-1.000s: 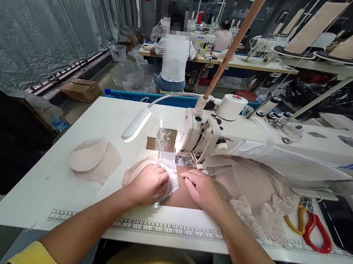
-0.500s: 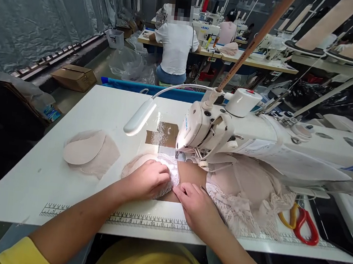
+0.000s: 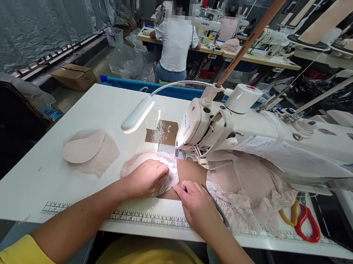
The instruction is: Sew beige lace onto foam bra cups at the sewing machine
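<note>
My left hand [image 3: 149, 178] is closed, its fingers bunched on a beige fabric piece with white lace [image 3: 172, 161]. That piece lies flat just left of the needle area of a white sewing machine [image 3: 193, 123]. Thumb and fingertips of my right hand [image 3: 199, 203] pinch the lace's lower right edge. A thin dark tool [image 3: 223, 216] shows partly beneath that hand; its kind is hidden. Gathered beige fabric with lace trim [image 3: 246, 187] lies right of my right hand, under the machine arm. Brown tape [image 3: 192, 173] covers the table between the two fabrics.
Two-layered beige cup pieces [image 3: 84, 149] lie on the left of the white table [image 3: 48, 181]. Red-handled and yellow-handled scissors [image 3: 310, 223] rest at the right, by a dark tablet-like slab [image 3: 334, 222]. A lamp [image 3: 138, 113] overhangs the table. A person [image 3: 176, 43] sits ahead.
Both hands stay almost in place on the lace piece. The view has shifted slightly, and more of the dark tool shows beside my right hand.
</note>
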Motion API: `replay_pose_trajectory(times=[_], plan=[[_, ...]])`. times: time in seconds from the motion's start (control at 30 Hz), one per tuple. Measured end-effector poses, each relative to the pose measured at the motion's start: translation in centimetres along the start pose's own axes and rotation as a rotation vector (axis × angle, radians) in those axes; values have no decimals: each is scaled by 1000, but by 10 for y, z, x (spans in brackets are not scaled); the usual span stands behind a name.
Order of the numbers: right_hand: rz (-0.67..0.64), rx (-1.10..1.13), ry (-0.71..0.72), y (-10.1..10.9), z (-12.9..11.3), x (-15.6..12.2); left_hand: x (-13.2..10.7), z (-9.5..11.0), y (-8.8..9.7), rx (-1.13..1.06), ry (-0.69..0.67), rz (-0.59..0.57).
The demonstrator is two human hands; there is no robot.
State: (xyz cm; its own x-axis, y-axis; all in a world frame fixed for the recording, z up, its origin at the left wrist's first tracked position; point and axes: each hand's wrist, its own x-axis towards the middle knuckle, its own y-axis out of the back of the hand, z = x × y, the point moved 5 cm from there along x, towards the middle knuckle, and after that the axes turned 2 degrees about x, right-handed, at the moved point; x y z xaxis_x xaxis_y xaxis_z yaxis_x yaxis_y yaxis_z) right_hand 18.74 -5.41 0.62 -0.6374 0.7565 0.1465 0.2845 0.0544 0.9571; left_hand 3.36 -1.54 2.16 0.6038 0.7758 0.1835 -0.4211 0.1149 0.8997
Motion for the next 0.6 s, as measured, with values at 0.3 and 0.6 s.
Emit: replay_pose_trajectory(times=[0.3,0.6], plan=[[28,19,-4,-2,1,-1,-4,8,-13,134,-206,-34],[-1,142,5,6,7,-2,-4,11,-15,228,-199,-94]])
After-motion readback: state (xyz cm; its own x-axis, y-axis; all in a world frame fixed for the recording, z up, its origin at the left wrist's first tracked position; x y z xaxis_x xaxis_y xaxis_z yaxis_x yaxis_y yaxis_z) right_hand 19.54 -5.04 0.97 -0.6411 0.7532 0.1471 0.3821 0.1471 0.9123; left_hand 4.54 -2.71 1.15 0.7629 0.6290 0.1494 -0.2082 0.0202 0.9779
